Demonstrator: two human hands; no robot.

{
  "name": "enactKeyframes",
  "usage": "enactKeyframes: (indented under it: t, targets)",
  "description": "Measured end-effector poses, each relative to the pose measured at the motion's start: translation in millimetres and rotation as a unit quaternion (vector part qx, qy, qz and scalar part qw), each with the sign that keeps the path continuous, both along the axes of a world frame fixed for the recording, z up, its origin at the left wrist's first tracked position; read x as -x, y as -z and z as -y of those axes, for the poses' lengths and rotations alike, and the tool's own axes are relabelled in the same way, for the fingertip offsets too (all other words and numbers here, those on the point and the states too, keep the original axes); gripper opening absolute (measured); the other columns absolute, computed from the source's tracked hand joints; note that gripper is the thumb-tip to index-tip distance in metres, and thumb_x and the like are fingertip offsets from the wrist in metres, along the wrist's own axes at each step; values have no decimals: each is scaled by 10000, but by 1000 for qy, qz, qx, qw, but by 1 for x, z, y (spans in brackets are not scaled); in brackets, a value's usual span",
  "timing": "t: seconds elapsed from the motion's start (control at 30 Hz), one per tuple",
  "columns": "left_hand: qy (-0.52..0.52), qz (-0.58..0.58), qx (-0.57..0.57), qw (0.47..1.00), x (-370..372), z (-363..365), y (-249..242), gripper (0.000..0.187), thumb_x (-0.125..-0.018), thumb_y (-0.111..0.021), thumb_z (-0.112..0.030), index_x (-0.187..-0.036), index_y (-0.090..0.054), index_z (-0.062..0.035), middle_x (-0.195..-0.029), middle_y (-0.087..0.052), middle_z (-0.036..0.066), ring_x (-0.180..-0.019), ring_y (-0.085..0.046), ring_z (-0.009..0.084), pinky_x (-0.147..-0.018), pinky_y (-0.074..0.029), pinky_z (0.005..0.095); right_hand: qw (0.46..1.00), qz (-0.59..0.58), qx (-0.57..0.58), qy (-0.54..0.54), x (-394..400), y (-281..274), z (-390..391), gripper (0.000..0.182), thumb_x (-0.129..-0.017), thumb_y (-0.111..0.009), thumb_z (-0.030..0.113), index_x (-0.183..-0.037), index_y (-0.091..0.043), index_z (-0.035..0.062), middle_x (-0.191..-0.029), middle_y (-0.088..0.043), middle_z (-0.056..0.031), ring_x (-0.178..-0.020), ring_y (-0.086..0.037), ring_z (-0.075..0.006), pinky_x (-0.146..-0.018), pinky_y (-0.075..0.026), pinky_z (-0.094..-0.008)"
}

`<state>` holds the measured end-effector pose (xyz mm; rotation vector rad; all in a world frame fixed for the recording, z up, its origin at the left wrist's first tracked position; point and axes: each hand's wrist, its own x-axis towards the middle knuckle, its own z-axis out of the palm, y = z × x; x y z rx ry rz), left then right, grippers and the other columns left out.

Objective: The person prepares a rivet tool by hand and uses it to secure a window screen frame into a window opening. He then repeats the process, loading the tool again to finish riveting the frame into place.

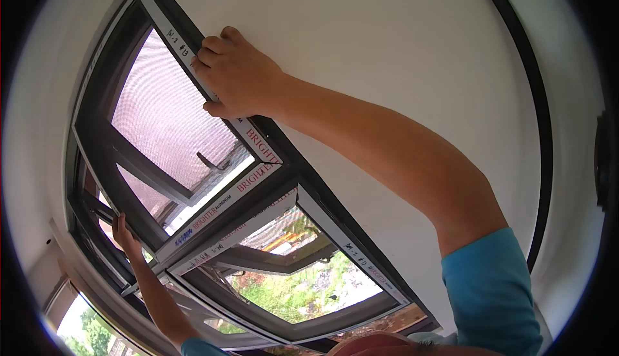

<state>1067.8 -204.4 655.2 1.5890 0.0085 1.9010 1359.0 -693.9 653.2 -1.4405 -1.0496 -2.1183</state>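
A dark-framed window screen point(174, 111) with white protective tape fills the upper left, its mesh stretched inside the frame. Red "BRIGHTER" lettering and handwritten marks show on the tape. My right hand point(232, 76) grips the right side of this frame, fingers curled on the edge and thumb lower down. On the opposite side, my left hand point(122, 230) holds the frame near its lower left corner; its fingertips are partly hidden. Behind the mesh, a dark window sash bar point(155, 175) runs at a slant.
Below is a second taped window panel point(348, 253), with greenery and rubble visible through it. A pale wall point(387, 47) spreads to the right, crossed by a curved black strip point(535, 98). Another window opening point(84, 317) lies at the lower left.
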Motion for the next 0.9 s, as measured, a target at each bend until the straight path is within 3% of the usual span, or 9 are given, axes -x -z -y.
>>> enactKeyframes:
  t: [0.17, 0.27, 0.57, 0.77, 0.9]
  targets:
    - [48, -19, 15, 999, 8, 10, -4, 409, -805, -715, -220, -1124, -603, 10, -1013, -631, 100, -902, -599, 207, -795, -483, 293, 1000, -23, 15, 3, 2, 0, 1, 635, -748, -647, 436, -1192, -565, -10, -1134, -600, -96, -1172, -440, -218, -1033, -290, -416]
    - [16, -8, -15, 1000, 2, -11, -11, 448, -797, -736, -244, -1132, -599, 19, -1022, -633, 100, -894, -606, 205, -795, -491, 283, 999, -29, 12, 20, 5, -1, -1, 646, -744, -654, 437, -1200, -558, -9, -1138, -598, -97, -1175, -437, -223, -1038, -285, -417]
    - [-15, -10, 9, 1000, -3, 18, -7, 501, -804, -721, -270, -1189, -581, 20, -1098, -618, 138, -970, -591, 243, -828, -490, 327, 1000, -22, 5, 3, 3, 1, -1, 661, -733, -675, 435, -1204, -559, -15, -1142, -597, -103, -1187, -440, -229, -1042, -282, -419]
    - [7, -18, 11, 1000, 1, -5, -14, 514, -798, -720, -269, -1197, -579, 22, -1112, -615, 145, -987, -591, 257, -825, -494, 338, 1000, -16, 1, -1, 1, 1, -2, 645, -742, -664, 433, -1194, -565, -16, -1135, -601, -100, -1188, -439, -226, -1042, -283, -420]
    - [3, -21, 13, 1000, 2, 3, -12, 497, -794, -720, -265, -1179, -588, 21, -1123, -609, 152, -991, -590, 260, -817, -499, 343, 999, -3, -19, 31, -2, 1, -5, 575, -792, -583, 461, -1155, -597, 16, -1119, -605, -56, -1162, -435, -199, -1050, -271, -426]
